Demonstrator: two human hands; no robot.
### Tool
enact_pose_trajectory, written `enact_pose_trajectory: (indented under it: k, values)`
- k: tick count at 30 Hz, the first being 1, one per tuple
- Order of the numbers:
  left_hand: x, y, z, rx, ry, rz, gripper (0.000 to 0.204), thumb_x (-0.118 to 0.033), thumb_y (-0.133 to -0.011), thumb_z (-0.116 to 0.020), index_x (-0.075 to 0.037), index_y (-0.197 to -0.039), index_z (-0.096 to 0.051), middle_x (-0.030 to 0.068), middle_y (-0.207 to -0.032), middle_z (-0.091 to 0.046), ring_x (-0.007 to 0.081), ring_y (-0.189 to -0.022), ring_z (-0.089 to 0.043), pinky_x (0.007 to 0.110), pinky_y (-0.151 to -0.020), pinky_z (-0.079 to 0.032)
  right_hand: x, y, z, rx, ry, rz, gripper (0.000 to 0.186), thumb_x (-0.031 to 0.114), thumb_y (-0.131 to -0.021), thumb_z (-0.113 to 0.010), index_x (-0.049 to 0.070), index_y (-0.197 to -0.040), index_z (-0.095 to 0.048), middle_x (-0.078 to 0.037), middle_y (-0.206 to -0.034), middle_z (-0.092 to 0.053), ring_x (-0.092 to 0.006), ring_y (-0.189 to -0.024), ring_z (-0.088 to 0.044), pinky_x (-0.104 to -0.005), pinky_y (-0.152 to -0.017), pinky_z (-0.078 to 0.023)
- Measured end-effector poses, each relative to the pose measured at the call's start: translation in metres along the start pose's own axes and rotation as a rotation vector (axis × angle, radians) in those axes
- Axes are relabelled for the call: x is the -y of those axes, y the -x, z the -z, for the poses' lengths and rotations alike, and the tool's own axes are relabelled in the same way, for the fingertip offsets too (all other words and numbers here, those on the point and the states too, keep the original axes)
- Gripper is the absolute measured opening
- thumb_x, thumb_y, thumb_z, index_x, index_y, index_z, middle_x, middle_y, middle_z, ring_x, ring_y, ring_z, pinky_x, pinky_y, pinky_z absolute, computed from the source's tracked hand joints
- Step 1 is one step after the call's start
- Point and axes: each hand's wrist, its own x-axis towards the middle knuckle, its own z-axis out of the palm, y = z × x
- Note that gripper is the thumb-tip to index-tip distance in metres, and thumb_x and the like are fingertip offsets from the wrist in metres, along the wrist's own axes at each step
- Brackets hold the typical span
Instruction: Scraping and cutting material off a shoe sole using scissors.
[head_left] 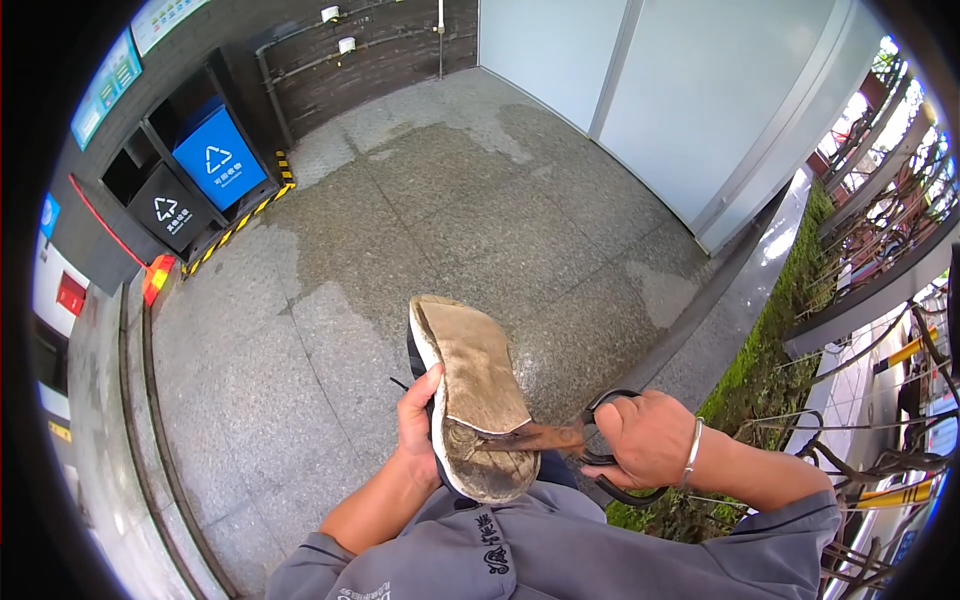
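The floor (240, 390) is made of big grey stone squares with tiny speckles; a large dark patch (430, 190), which looks wet, spreads over the middle; thin lines run between the squares; a yellow and black stripe (238, 232) edges the floor by a blue bin (222, 185) and a black bin (172, 212); near them is a red-handled broom (157, 280) with an orange and yellow head.

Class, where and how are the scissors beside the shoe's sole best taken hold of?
Probably by the black looped handles, coming from the right: the open loops offer room for fingers and lie on that side, while the rusty-brown blades point left over the near end of the shoe. The right hand grips there; the left hand holds the shoe's left edge.
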Motion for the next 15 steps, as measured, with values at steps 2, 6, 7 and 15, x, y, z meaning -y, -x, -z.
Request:
enact_pose_trajectory:
  k: [2, 6, 7, 15]
  values:
    - [0.0, 0.001, 0.001, -0.037, 0.004, -0.009, 0.055, -0.035, -0.073, -0.054, -0.003, -0.115, -0.042, 0.0166, -0.11, -0.05, 0.0304, -0.099, -0.05, 0.045, -0.088, -0.039, 0.006, -0.002, -0.002, 0.069, 0.083, -0.094, 0.045, 0.04, -0.064, -0.063, 0.002, -0.071, -0.04, -0.009, -0.058, -0.045, -0.0242, -0.048, -0.049, -0.0324, -0.046, -0.04]
    - [0.0, 0.001, 0.001, -0.024, 0.046, -0.016, 0.054, -0.035, -0.072, -0.055, -0.003, -0.114, -0.043, 0.0161, -0.108, -0.051, 0.0298, -0.098, -0.051, 0.044, -0.085, -0.041, 0.005, 0.0, -0.009, 0.035, 0.171, -0.1, 0.043, 0.036, -0.061, -0.066, 0.003, -0.071, -0.04, -0.008, -0.058, -0.046, -0.0227, -0.048, -0.05, -0.0322, -0.046, -0.04]
    - [0.0, 0.0, 0.0, -0.01, 0.042, -0.028, 0.054, -0.035, -0.072, -0.055, -0.004, -0.114, -0.044, 0.0159, -0.108, -0.051, 0.0296, -0.098, -0.051, 0.044, -0.085, -0.041, 0.005, 0.001, -0.008, 0.009, 0.162, -0.089, 0.043, 0.034, -0.06, -0.067, 0.003, -0.071, -0.039, -0.008, -0.057, -0.047, -0.0228, -0.048, -0.051, -0.0324, -0.046, -0.041]
    - [-0.003, 0.002, 0.001, 0.059, 0.011, -0.04, 0.054, -0.034, -0.071, -0.056, -0.003, -0.114, -0.043, 0.0165, -0.108, -0.051, 0.0295, -0.097, -0.051, 0.044, -0.084, -0.042, 0.0, -0.002, 0.008, 0.117, -0.147, -0.057, 0.039, 0.031, -0.066, -0.065, 0.002, -0.072, -0.04, -0.011, -0.049, -0.045, -0.0282, -0.048, -0.052, -0.036, -0.044, -0.042]
